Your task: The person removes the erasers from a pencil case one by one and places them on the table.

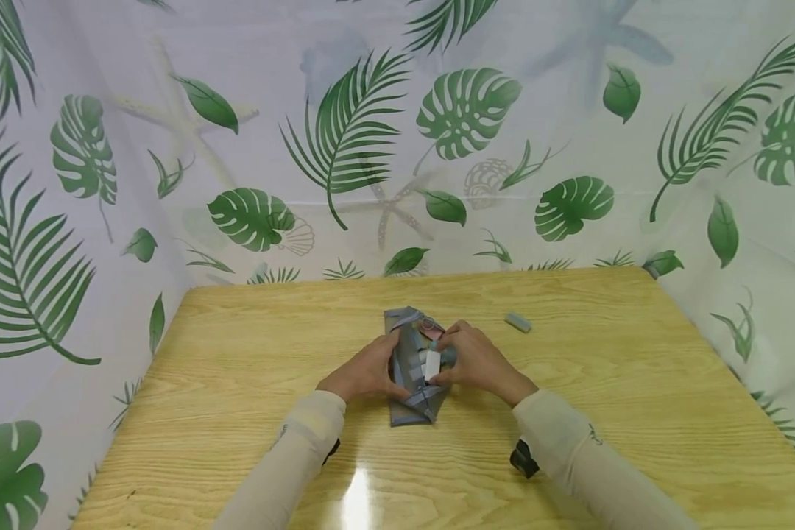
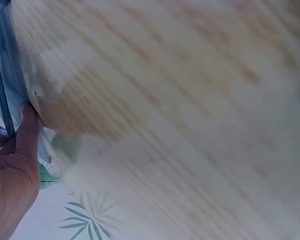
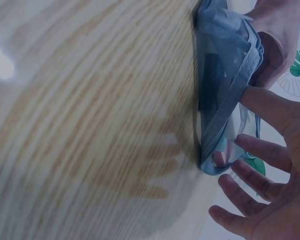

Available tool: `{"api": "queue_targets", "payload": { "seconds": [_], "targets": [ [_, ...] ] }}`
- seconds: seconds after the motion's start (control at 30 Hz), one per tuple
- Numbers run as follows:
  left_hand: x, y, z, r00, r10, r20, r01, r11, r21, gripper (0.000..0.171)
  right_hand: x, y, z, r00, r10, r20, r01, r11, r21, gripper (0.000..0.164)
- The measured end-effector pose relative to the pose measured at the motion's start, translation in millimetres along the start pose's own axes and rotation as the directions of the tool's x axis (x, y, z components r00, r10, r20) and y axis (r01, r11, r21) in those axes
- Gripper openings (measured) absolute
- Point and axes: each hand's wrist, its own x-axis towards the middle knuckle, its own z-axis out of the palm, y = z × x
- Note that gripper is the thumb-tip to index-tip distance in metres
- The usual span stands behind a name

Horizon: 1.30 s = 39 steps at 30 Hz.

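A grey-blue mesh pouch point(image 1: 407, 357) lies on the wooden table with its mouth spread, its trim also showing in the right wrist view. On its left side my left hand point(image 1: 369, 366) grips the edge, thumb near the front and fingers farther back. My right hand point(image 1: 473, 359) pinches a small white block point(image 1: 433, 366) between thumb and fingers at the pouch's opening. Behind the block, a pink item point(image 1: 430, 329) shows inside the pouch. In the right wrist view the other fingers of my right hand point(image 3: 275, 175) spread beside the pouch's rim.
A small grey-green block point(image 1: 518, 322) lies on the wooden table point(image 1: 258, 331), to the right of and behind my right hand. A white cloth with green leaf prints point(image 1: 371, 147) hangs around the back and sides of the table.
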Motion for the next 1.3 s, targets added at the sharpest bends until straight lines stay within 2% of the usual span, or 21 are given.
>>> {"api": "queue_targets", "payload": {
  "seconds": [0.27, 0.53, 1.07, 1.3],
  "targets": [
    [-2.6, 1.9, -2.8, 1.0, -0.011, 0.001, 0.011, 1.0, 0.009, 0.115, 0.9, -1.5, -0.1, 1.0, -0.008, 0.003, 0.008, 1.0, -0.008, 0.048],
    [0.4, -1.7, -0.9, 0.999, 0.033, -0.008, -0.033, 0.999, 0.002, 0.113, -0.4, -1.7, -0.8, 1.0, -0.002, 0.003, 0.002, 1.0, -0.004, 0.046],
    [1.1, 0.2, 0.2, 1.0, -0.005, 0.003, 0.005, 1.0, 0.025, 0.116, -2.7, -1.5, -1.1, 1.0, 0.007, -0.001, -0.007, 1.0, -0.003, 0.047],
    [0.8, 0.0, 0.4, 1.0, -0.001, -0.002, 0.001, 1.0, 0.015, 0.117, -3.0, -2.3, -1.0, 1.0, 0.023, 0.002, -0.023, 1.0, 0.004, 0.049]
  ]
}}
